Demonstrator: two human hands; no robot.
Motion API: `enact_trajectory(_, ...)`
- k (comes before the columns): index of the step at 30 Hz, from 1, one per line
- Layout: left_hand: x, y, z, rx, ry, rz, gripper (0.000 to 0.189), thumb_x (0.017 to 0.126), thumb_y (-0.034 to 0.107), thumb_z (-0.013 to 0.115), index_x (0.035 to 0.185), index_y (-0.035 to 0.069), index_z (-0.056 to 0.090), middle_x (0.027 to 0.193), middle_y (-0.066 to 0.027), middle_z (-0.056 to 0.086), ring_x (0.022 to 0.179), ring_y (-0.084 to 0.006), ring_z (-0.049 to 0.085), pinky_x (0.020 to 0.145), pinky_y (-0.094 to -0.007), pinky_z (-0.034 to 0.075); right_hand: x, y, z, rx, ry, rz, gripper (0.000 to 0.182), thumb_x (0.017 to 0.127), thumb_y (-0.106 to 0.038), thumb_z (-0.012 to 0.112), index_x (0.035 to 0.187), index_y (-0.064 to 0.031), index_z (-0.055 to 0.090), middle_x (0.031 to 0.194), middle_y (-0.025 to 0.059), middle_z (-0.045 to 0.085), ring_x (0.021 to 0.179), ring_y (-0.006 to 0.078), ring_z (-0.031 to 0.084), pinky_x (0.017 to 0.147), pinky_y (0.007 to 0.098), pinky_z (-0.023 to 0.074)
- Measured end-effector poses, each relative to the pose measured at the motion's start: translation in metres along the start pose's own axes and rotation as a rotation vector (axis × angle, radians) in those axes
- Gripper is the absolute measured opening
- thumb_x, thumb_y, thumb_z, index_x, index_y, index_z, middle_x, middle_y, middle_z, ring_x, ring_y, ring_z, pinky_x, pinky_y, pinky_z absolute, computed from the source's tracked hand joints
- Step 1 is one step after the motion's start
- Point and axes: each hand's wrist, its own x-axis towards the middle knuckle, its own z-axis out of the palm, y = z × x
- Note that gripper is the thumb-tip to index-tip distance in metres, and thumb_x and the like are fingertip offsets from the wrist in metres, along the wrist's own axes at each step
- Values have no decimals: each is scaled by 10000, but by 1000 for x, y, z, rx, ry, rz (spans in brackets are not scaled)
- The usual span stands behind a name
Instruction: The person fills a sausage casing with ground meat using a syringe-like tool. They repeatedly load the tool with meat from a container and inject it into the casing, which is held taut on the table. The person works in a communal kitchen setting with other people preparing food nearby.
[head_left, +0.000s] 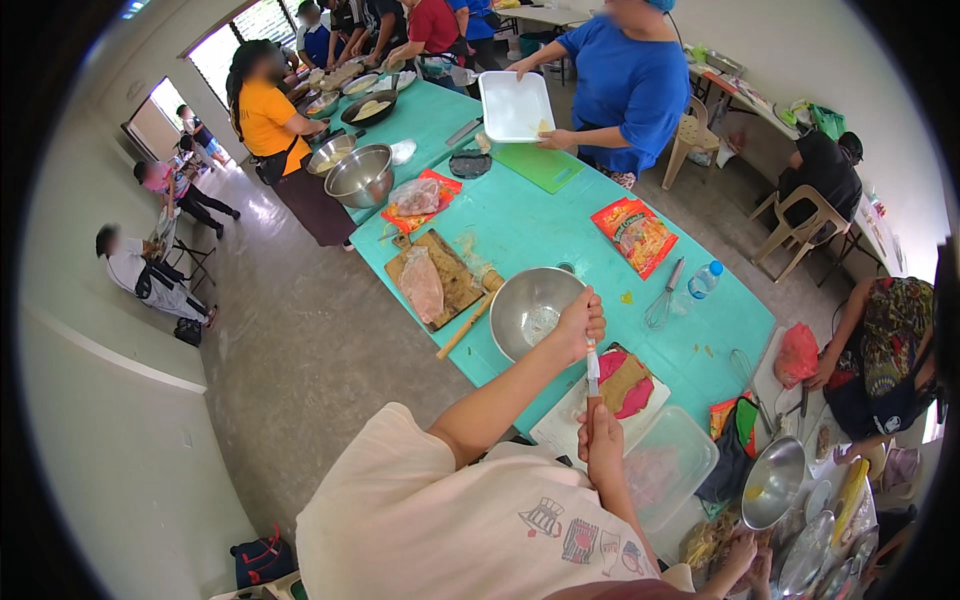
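My right hand (602, 441) grips the brown handle of a knife (593, 409), whose blade points away from me. My left hand (579, 324) is closed in a fist around a white wrapping (592, 361) at the blade's far end; the tip is hidden. Below the knife lies a white cutting board (559, 420) bearing a red and brown piece (626, 382), which I cannot identify. Left of my left hand stands a steel mixing bowl (514, 315) with some residue inside. A clear plastic container (679, 469) with pale meat sits beside my right forearm.
On the turquoise table (555, 225) are a wooden board (454, 281) with meat, a wooden mallet (469, 322), a bread crumb packet (636, 236), a whisk (664, 296) and a water bottle (705, 280). Across it, a person in blue (630, 82) holds a white tray (499, 105).
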Motion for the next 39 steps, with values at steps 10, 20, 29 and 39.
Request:
enact_trajectory(10,-11,-4,-7,-23,71,41,344,959,376,413,679,180,374,524,75,241,411,-53,214,366,-221,189,-4,-2,-3,-48,-5,17,410,962,-421,413,837,-51,538,524,-15,425,347,54,327,316,208,244)
enact_trajectory(20,-18,-2,-14,6,76,126,289,964,386,425,794,155,453,614,44,395,505,-81,366,454,-231,344,-2,-6,-2,-14,-45,34,389,955,-414,435,859,-56,554,523,-14,432,345,56,339,318,207,239)
enact_trajectory(29,-31,-30,1,365,-36,127,379,961,489,344,910,143,487,694,34,456,644,-96,456,642,-217,418,4,-5,-5,69,6,-46,378,962,-391,423,879,-45,550,547,-10,445,352,58,355,325,200,264)
enact_trajectory(39,-27,-58,4,410,-38,205,375,951,504,374,840,151,440,622,61,401,579,-79,411,559,-209,370,-4,6,-1,30,92,-115,378,969,-392,404,899,-48,541,567,-12,429,360,60,322,330,205,256)
